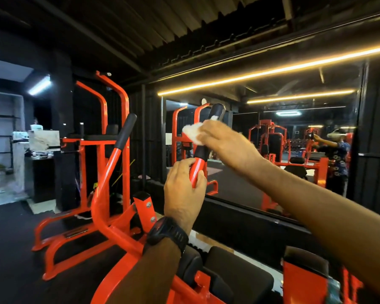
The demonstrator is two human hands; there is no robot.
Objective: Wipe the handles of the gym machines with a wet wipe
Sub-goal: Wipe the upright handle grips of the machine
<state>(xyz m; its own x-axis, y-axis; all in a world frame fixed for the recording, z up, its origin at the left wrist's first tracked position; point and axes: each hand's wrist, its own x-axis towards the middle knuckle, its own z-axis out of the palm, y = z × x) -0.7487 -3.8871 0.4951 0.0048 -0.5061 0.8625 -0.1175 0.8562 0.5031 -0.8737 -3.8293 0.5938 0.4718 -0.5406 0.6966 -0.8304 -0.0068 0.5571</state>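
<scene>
An orange gym machine stands in front of me with two upright levers. The right lever has a black foam handle (217,110) at its top. My right hand (226,143) wraps round the middle of that handle and presses a crumpled white wet wipe (192,133) against it. My left hand (183,185) grips the orange bar (198,170) just below the black grip; a black watch sits on that wrist. The left lever's black handle (125,131) stands bare, a little to the left.
A large wall mirror (272,139) faces me and reflects more orange machines and a person. A second orange frame (110,119) stands behind the left lever. Black seat pads (233,273) lie low in front. A counter with items (42,139) is at far left.
</scene>
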